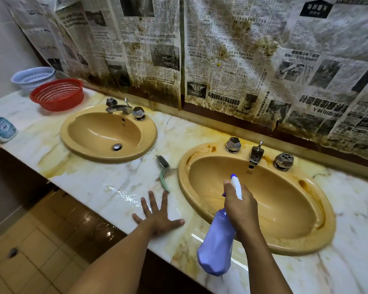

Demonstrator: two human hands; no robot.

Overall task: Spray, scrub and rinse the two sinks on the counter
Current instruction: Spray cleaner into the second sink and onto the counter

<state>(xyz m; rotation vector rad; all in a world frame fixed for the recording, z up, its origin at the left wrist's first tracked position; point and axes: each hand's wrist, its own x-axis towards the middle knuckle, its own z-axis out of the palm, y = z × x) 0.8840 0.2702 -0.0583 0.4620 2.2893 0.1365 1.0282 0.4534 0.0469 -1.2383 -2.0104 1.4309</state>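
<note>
1. Closest in, the right hand (241, 209) reaches up from the bottom edge over the near rim of the right sink (329, 225). Its fingers are clamped round the neck of a purple spray bottle (216, 249). The bottle is tilted with its base toward the camera, and the white nozzle points into the basin toward the tap (255, 154).
2. The left hand (157, 218) is flat, palm down, on the wet marble tabletop (106, 183) just left of that sink. Its fingers (164, 199) are spread wide apart and hold nothing.
3. The right sink is a mustard-yellow oval. It's got rusty brown staining on the rim around the taps and in the soap recesses, and the bowl looks wet.
4. A green-handled brush (164, 172) lies on the tabletop between the two sinks, just beside the left fingertips. Can't tell if they touch.
5. The left sink (72, 143) is further back. Same colour, glossy, way less stained.
6. At the far left there's a red basket (57, 95) with a pale blue basket (33, 77) behind it. A white bottle (2, 129) sits at the edge. Grubby newspaper (221, 49) covers the wall.
</note>
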